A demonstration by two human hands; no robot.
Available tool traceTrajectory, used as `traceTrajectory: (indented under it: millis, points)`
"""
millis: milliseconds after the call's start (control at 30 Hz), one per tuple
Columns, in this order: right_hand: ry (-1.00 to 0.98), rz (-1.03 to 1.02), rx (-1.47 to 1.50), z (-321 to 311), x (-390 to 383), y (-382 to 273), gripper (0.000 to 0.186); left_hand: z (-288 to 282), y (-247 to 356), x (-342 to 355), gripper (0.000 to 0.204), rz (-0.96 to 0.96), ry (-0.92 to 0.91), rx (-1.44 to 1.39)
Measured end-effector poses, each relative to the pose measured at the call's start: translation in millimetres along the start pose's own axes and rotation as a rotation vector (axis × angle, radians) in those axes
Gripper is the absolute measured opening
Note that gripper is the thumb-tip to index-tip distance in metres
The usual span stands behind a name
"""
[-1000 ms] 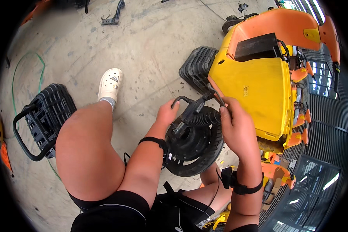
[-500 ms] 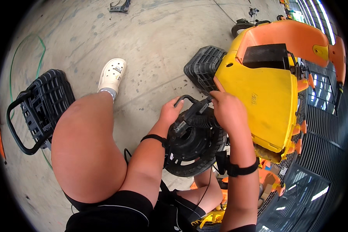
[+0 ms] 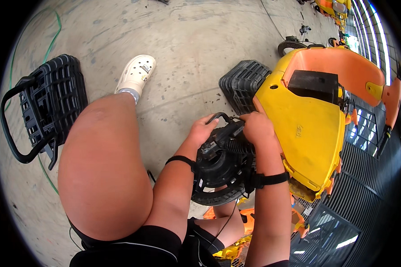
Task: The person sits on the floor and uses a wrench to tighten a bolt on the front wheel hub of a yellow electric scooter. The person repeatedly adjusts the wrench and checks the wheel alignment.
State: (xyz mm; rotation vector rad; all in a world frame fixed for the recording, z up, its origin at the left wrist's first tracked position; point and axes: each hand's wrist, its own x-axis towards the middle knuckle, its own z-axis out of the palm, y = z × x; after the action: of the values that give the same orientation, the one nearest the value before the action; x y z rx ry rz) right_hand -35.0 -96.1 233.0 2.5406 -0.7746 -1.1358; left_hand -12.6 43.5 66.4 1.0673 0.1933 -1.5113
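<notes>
A black wheel with its tyre [image 3: 222, 196] stands upright between my legs, with a black metal bracket and a coil spring [image 3: 239, 147] mounted on top. My left hand [image 3: 202, 131] is closed round a thick, bent black cable [image 3: 221, 115] at the left of the bracket. Across from it, my right hand [image 3: 257, 128] curls over the bracket's far end, fingers bent and pressed together. What its fingertips grip is hidden under the hand.
Close to my right arm stands a yellow and orange vehicle body [image 3: 298, 129] with a black box [image 3: 314, 86] on it. A black plastic crate [image 3: 243, 84] lies beside it. Another black basket with a handle [image 3: 58, 98] sits at left, near a green hose [image 3: 53, 42].
The view has shifted, so the vehicle body and crate appear lower. Both hands stay at the bracket, and my right hand has come slightly lower and nearer to the left one.
</notes>
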Motion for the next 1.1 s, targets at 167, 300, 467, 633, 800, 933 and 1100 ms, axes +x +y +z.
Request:
traceTrajectory:
  millis: [167, 300, 467, 633, 800, 933, 1100]
  points:
    - [0.006, -0.100, -0.062, -7, 5, 0, 0.031, -3, -12, 10, 0.045, 0.057, 0.030, 0.001]
    - [0.026, -0.104, -0.079, 3, 9, 2, 0.031, -2, -19, 15, 0.045, 0.099, 0.045, -0.001]
    - [-0.044, -0.140, -0.196, 1, 23, 9, 0.029, 2, -4, 4, 0.045, 0.020, 0.005, -0.027]
    - [-0.185, -0.072, -0.166, -8, 43, 5, 0.028, -3, -15, 13, 0.044, 0.022, -0.004, -0.078]
    - [-0.219, -0.137, -0.179, -9, 49, 17, 0.028, 1, -21, 14, 0.045, 0.061, 0.027, -0.048]
    - [-0.216, -0.133, -0.241, -6, 44, 13, 0.028, 0, -17, 14, 0.046, 0.032, 0.068, 0.044]
    - [-0.207, -0.122, -0.372, -9, 27, 4, 0.029, 4, -21, 17, 0.048, 0.119, 0.089, 0.107]
